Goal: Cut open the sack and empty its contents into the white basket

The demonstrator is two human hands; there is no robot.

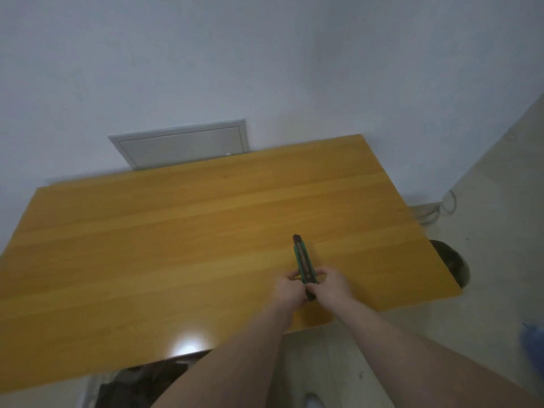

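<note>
A green and black utility knife point(303, 260) points away from me over the wooden table point(176, 245). My left hand point(290, 288) and my right hand point(332, 285) both grip its near end, one on each side. Whether a blade sticks out of its dark tip cannot be told. No sack shows. A dark heap point(138, 384) lies under the table's near edge, beside what looks like a pale basket rim point(88, 390); what it is stays unclear.
A grey wall panel point(182, 144) sits behind the table against the white wall. A dark round object point(453, 260) lies on the floor past the table's right edge, with white cables point(438, 207) further back. Something blue point(532, 337) shows at the right edge.
</note>
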